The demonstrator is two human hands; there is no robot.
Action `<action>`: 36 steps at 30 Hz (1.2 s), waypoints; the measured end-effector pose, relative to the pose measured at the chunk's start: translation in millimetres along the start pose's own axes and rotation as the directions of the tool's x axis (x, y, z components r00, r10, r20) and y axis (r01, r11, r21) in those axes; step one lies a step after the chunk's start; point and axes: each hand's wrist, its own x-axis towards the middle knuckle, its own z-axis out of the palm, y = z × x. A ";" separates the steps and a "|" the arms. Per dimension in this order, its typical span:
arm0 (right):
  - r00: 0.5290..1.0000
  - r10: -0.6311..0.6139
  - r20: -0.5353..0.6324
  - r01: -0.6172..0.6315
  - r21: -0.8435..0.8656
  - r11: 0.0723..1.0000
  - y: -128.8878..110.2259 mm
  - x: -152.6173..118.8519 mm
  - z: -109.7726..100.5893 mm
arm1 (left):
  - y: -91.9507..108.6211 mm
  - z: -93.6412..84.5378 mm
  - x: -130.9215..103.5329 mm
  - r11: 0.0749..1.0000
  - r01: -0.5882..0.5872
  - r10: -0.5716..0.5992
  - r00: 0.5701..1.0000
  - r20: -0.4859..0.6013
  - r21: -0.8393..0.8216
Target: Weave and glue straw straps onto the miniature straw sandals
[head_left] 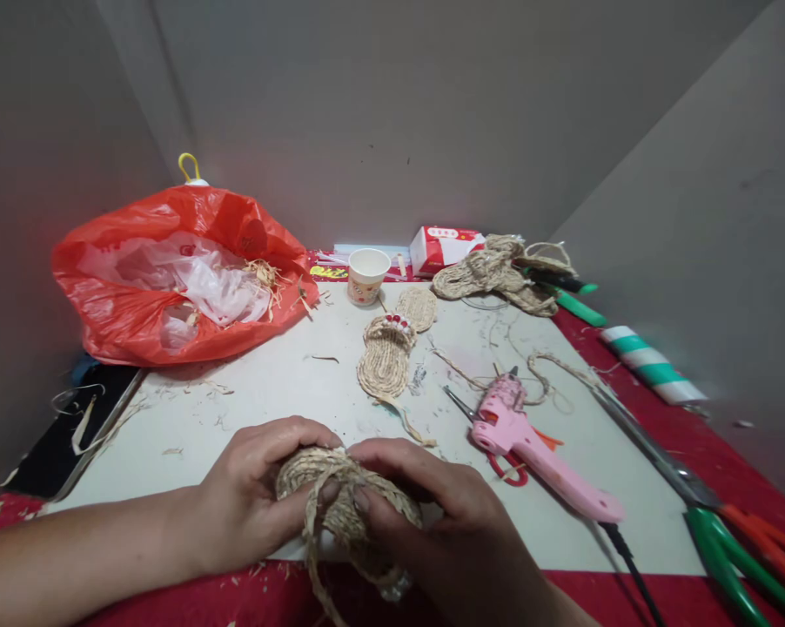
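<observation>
Near the front edge of the white board, my left hand [262, 488] and my right hand [432, 505] both grip a braided straw piece [346, 514]. Both thumbs press on its top, and a loose braided strand hangs down from its left part. Something clear and shiny shows at its lower end. Beyond my hands lies a small woven slipper [385, 361] with red and white beads on its strap. Behind that slipper is a flat oval woven sole [417, 309]. A pink glue gun [536, 453] rests to the right, over small red-handled scissors [513, 470].
A red plastic bag [137, 331] with scraps sits at left, beside a dark flat device [72, 435]. Behind stand a paper cup [367, 277], a red box [432, 248] and a pile of woven pieces [497, 274]. Large shears [699, 496] and a striped roll [654, 366] lie at right.
</observation>
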 end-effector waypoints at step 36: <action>0.977 -0.201 -0.065 0.196 -0.078 0.977 8.4 -4.2 12.8 | -2.2 14.2 -8.5 0.865 0.369 -0.360 0.929 0.092 -0.340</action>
